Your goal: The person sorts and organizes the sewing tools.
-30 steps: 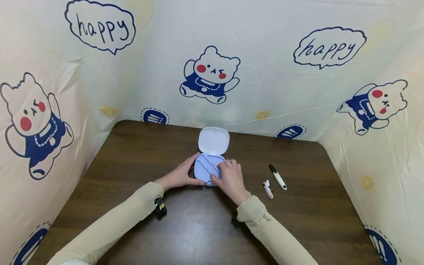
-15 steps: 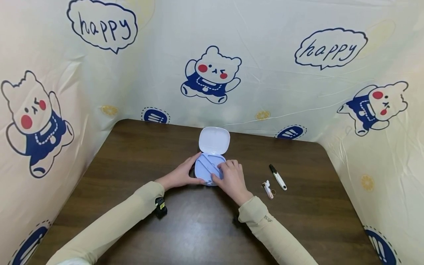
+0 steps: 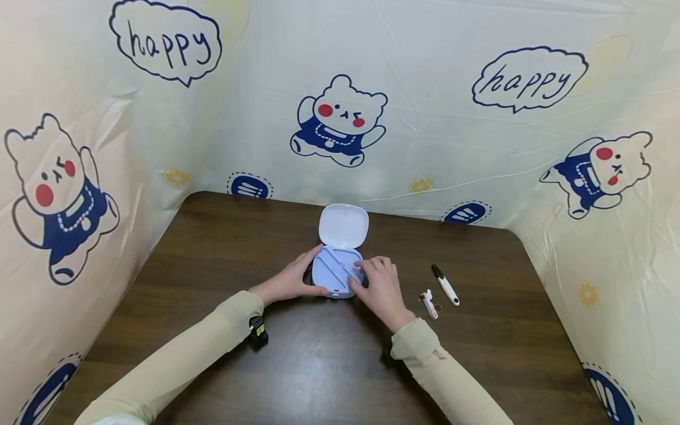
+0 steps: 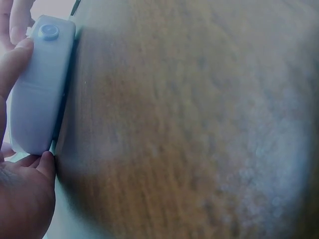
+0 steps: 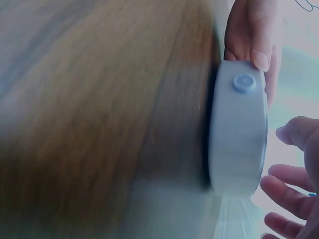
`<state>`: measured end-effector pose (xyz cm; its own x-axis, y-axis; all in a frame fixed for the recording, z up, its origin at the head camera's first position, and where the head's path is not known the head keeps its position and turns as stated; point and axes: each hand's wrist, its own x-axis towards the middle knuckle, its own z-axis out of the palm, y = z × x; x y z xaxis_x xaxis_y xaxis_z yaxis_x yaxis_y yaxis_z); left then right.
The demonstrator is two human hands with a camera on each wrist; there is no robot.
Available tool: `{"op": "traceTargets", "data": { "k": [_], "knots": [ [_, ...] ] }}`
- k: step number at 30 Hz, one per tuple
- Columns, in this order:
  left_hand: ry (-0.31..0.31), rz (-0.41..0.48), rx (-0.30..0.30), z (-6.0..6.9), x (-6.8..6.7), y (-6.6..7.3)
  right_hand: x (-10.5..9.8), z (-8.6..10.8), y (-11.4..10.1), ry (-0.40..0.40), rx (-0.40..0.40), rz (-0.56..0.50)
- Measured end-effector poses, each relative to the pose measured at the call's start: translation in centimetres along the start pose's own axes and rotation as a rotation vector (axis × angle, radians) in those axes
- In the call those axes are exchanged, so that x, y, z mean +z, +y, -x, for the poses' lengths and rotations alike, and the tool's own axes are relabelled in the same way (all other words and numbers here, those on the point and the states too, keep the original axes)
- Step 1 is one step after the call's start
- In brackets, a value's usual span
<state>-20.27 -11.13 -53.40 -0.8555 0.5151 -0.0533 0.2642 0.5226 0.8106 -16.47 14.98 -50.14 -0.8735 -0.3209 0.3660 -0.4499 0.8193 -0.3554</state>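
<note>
A light blue plastic case (image 3: pixel 325 282) stands on the table with its pale, rounded lid (image 3: pixel 343 226) raised at the back. Slanting ridges or dividers cross its inside. My left hand (image 3: pixel 289 280) grips the case's left side, thumb along the front corner. In the left wrist view, the case's front wall (image 4: pixel 40 89) shows a round button. My right hand (image 3: pixel 381 288) hovers at the case's right part, fingers bent and thumb apart. Nothing shows between the right thumb and fingers (image 5: pixel 289 196) in the right wrist view, where they stand off the case's edge.
Right of the right hand lie a small pinkish-white nail clipper (image 3: pixel 429 303) with a ring and a white pen-shaped item (image 3: pixel 446 285) with a black end. A printed cloth (image 3: pixel 414 136) rises behind and beside the dark wooden table (image 3: pixel 319 378).
My right hand has drawn back to the right from the middle of the case, uncovering more of its inside. The left hand and the case have stayed in place.
</note>
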Motion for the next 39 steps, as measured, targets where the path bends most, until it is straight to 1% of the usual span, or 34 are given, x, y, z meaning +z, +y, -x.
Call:
{"op": "traceTargets", "data": {
  "k": [5,10,17,24,27,32,39],
  "knots": [
    [0.011,0.011,0.018,-0.1,0.1,-0.2,-0.7,0.3,1.1,0.039,-0.009,-0.028],
    [0.008,0.022,0.008,-0.2,0.0,-0.2,-1.4,0.8,2.2,0.067,-0.004,-0.024],
    [0.004,0.027,-0.005,0.0,-0.1,-0.2,-2.7,1.5,3.7,0.080,0.031,-0.020],
    [-0.009,0.020,-0.018,0.0,-0.1,0.0,-4.1,2.5,5.3,0.131,0.031,0.002],
    [-0.011,0.023,-0.017,0.0,-0.1,0.1,-4.5,3.1,6.1,0.137,0.055,0.015],
    [-0.009,0.028,-0.019,0.1,0.0,0.2,-5.4,4.0,7.5,0.126,0.116,0.043],
    [-0.006,0.016,-0.019,-0.1,0.0,-0.1,-6.9,5.0,8.9,0.130,0.159,0.072]
  ]
}}
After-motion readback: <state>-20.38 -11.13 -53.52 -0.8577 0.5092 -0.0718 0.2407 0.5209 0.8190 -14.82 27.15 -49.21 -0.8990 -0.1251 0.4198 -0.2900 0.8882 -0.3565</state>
